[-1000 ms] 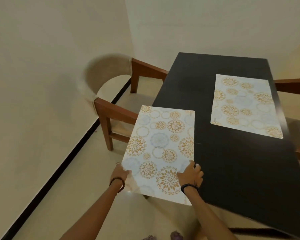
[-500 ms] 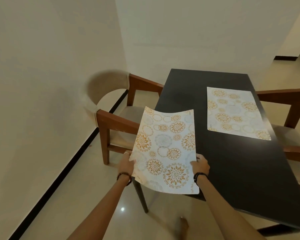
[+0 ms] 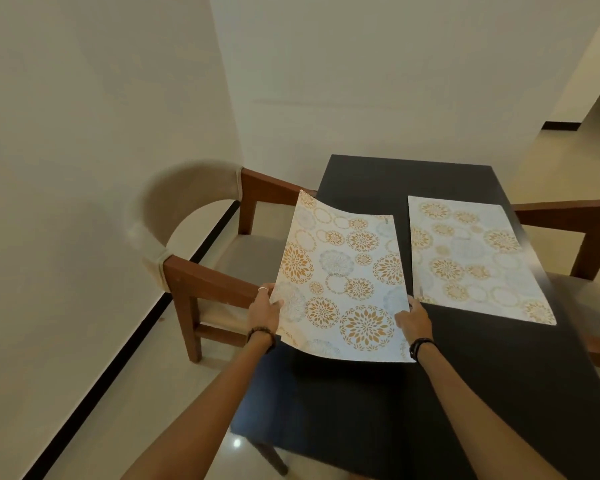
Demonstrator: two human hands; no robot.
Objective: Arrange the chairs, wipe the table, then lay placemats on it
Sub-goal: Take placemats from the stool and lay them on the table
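Here we see two bare hands holding one patterned placemat (image 3: 340, 282) by its near side edges: the left hand (image 3: 264, 310) pinches the left edge with the thumb on top, and the right hand (image 3: 414, 322) grips the right edge, fingers curled round it. Both wrists wear dark bead bracelets, and the left hand has a ring. The held placemat is white with orange and pale blue floral circles; it bows in the air over the left part of the dark table (image 3: 465, 393), its far left corner lifted. Just beside it on the right, a second matching placemat (image 3: 471, 258) lies flat on the table. A wooden chair with a beige curved back (image 3: 201, 268) stands at the table's left, and another chair (image 3: 589, 237) at its right.
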